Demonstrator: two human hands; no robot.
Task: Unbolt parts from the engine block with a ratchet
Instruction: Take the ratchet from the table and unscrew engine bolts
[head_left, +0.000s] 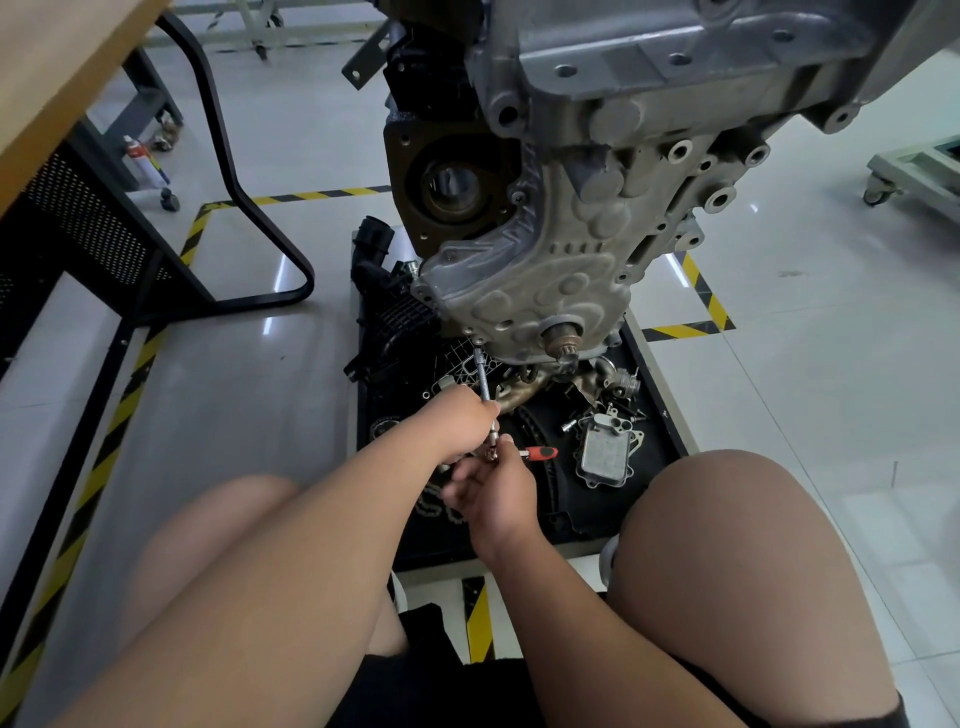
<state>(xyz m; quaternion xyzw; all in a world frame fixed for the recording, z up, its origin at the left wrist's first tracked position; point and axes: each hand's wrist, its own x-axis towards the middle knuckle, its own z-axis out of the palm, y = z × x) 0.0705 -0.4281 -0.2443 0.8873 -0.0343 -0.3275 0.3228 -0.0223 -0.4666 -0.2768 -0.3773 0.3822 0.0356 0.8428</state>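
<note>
Two hands on one ratchet (540, 453), low at the near end of the engine block (571, 249). Left hand (460, 421): fingers curled round the extension bar (482, 376), which rises to a bolt (478, 341) at the cover's lower left edge. Right hand (493, 486): fingers closed about the ratchet head, red grip jutting right. Black tray (662, 436) directly beneath, crowded with loose parts, an oil cooler (605, 454) near its right rim. Bare tile left of the tray up to the desk frame (260, 300); wider bare tile right, past the hazard tape (704, 299). Knees (727, 493) flank the tray's near edge.
</note>
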